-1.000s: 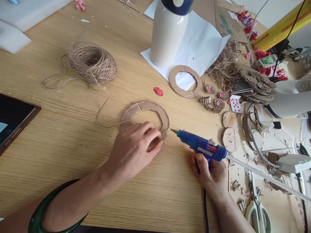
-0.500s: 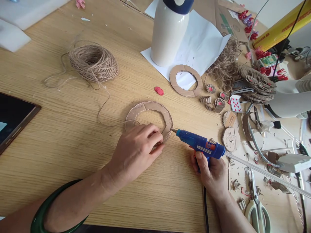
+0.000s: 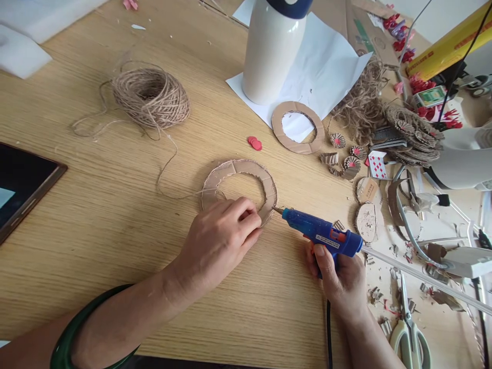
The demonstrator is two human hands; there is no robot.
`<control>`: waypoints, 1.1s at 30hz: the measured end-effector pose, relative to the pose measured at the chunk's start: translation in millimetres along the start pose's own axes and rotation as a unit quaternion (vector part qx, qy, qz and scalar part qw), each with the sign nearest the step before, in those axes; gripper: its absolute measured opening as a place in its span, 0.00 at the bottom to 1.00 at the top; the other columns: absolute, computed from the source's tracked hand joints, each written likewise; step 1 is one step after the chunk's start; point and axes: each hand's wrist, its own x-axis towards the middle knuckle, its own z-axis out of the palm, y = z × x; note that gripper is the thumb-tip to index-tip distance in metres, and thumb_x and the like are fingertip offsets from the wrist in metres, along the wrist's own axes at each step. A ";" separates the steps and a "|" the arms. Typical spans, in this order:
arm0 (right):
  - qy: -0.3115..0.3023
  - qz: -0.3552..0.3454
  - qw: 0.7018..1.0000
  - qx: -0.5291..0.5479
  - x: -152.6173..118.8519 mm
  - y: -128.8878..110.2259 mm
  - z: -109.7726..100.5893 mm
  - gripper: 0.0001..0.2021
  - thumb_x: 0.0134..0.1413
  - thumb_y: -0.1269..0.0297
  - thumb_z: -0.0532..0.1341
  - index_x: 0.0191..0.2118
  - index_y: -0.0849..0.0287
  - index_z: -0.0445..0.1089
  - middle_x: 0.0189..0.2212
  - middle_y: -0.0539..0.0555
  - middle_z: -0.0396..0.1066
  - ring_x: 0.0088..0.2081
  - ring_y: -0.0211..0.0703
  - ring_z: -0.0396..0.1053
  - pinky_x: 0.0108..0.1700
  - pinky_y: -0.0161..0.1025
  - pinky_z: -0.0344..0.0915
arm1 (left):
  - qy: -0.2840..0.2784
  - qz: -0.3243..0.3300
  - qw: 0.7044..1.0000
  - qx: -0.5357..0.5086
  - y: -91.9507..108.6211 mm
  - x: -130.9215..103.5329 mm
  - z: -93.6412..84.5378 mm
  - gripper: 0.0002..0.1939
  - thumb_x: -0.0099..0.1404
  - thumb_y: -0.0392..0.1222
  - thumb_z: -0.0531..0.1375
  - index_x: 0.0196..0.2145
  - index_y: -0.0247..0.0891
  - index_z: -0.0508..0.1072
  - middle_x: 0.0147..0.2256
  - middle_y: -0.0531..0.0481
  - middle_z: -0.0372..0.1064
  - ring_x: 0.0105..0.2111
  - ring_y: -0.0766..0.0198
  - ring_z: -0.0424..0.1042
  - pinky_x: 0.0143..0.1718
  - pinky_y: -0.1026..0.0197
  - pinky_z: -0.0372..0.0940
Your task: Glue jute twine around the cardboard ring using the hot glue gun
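Cardboard ring (image 3: 246,168) lies flat on the worktop (image 3: 96,225), bare of twine but for one strand reaching its left edge from the twine ball (image 3: 150,97); by my reading, the wrapping has hardly begun. My left hand (image 3: 219,241) presses fingers curled onto the ring's near edge. My right hand (image 3: 340,271) is closed around the blue glue gun (image 3: 323,234), its nozzle touching the ring's right rim.

Flat cardboard ring (image 3: 246,170), blue glue gun (image 3: 321,234)
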 end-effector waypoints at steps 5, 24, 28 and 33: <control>0.001 -0.010 1.000 -0.004 -0.2 0.8 -1.0 0.19 0.69 0.57 0.56 0.24 0.56 0.59 0.18 0.47 0.60 0.21 0.36 0.57 0.26 0.37 0.54 | 0.004 0.012 1.000 0.022 1.3 -0.7 -0.4 0.05 0.67 0.32 0.63 0.33 0.38 0.73 0.36 0.52 0.73 0.34 0.61 0.70 0.35 0.56 0.62; 0.012 -0.043 0.997 -0.059 2.3 -5.8 -4.1 0.19 0.68 0.59 0.55 0.24 0.57 0.61 0.17 0.48 0.60 0.19 0.35 0.59 0.24 0.35 0.57 | 0.027 0.020 0.999 0.029 3.0 -1.1 1.2 0.05 0.66 0.30 0.64 0.33 0.37 0.73 0.36 0.52 0.73 0.33 0.61 0.71 0.36 0.57 0.62; 0.013 -0.045 0.997 -0.063 4.0 -8.2 -4.3 0.19 0.68 0.59 0.55 0.23 0.57 0.60 0.16 0.48 0.60 0.18 0.34 0.58 0.22 0.35 0.56 | 0.021 0.016 0.999 0.026 3.5 -1.1 0.3 0.04 0.66 0.32 0.64 0.36 0.37 0.72 0.36 0.52 0.73 0.34 0.60 0.72 0.36 0.56 0.63; 0.013 -0.046 0.996 -0.075 4.4 -9.0 -6.2 0.20 0.68 0.59 0.55 0.23 0.58 0.63 0.16 0.49 0.61 0.19 0.34 0.59 0.23 0.35 0.57 | 0.019 0.016 0.999 0.025 3.8 -1.0 0.2 0.04 0.67 0.33 0.64 0.37 0.37 0.72 0.36 0.52 0.73 0.34 0.60 0.72 0.36 0.56 0.63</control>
